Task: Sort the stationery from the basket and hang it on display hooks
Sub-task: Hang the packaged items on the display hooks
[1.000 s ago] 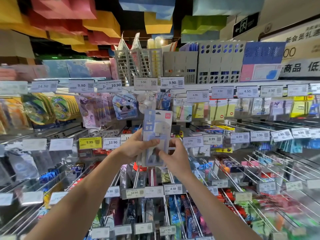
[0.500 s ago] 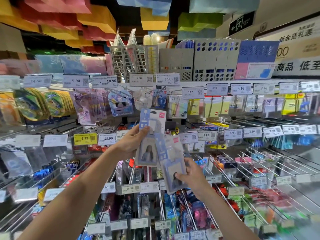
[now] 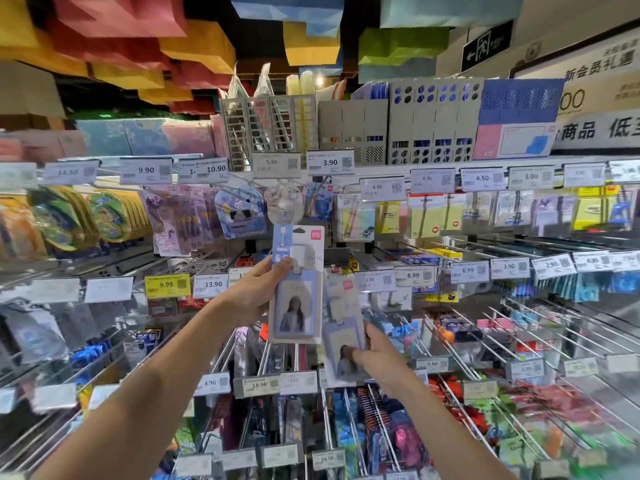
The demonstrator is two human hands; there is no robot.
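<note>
Tight in the middle: the left hand (image 3: 256,292) and its raised pack (image 3: 296,306) block the centre, the right hand (image 3: 377,358) with the lower pack (image 3: 341,327) just beside. Price tags (image 3: 258,384) cap the lower prongs (image 3: 327,420) beneath them. Hanging sticky-note packs (image 3: 426,216) fill the row above. Over to the right, long bare prongs (image 3: 543,332) leave open lanes between them.

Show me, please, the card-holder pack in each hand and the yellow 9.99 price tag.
left-hand card-holder pack (image 3: 295,299): head view, on its blue holder's front.
right-hand card-holder pack (image 3: 343,327): head view, on its blurred middle.
yellow 9.99 price tag (image 3: 167,285): head view, on the printed price.
</note>
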